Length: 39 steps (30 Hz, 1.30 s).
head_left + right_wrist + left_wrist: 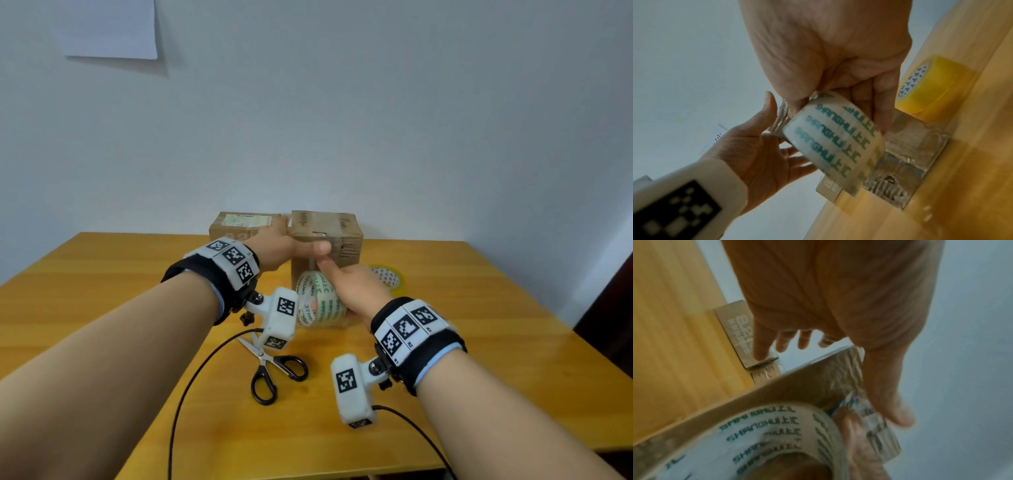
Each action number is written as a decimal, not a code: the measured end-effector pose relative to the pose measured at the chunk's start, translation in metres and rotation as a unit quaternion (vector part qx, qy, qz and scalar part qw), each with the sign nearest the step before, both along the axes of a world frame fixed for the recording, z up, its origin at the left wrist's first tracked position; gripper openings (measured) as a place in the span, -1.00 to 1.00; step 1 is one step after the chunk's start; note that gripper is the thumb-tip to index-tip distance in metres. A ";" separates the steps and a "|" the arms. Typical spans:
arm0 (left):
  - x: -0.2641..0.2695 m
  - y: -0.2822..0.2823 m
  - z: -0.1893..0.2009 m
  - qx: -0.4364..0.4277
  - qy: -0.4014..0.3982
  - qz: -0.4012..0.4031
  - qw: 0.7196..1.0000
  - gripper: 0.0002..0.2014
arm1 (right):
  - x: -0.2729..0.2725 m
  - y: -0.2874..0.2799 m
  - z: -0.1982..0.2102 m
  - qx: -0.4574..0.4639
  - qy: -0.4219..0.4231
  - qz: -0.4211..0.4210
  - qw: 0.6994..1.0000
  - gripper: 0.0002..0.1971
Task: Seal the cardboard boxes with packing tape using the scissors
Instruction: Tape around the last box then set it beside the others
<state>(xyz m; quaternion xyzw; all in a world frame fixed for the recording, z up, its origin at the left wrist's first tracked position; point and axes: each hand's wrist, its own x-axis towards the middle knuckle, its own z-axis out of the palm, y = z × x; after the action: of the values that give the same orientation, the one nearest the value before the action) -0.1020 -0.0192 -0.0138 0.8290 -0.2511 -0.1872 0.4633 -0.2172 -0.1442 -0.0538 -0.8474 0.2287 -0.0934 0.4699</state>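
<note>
Right grip (356, 291) grasps tape roll (317, 298) against box (342, 236); left grip (274, 248) unclenched, thumb pressing box front. Scissors (270, 366) nearer on worktop (120, 291).

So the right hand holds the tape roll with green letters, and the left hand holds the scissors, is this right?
No. The scissors lie on the table, untouched; the left hand rests on the box. The head view shows it. The right hand does hold the tape roll.

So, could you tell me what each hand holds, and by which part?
The right hand grips the clear tape roll round its rim; the left hand holds nothing, its thumb pressing the nearer box.
</note>
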 end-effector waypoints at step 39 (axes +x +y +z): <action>-0.006 -0.010 -0.013 -0.104 0.105 0.022 0.989 -0.90 | 0.002 0.028 -0.009 -0.047 0.298 0.092 0.949 -0.82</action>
<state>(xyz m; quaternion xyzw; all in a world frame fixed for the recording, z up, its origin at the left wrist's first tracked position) -0.1081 -0.0293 -0.0265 0.7573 -0.2011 -0.2356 0.5750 -0.2152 -0.1165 -0.0626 -0.8752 0.2750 0.1964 0.3462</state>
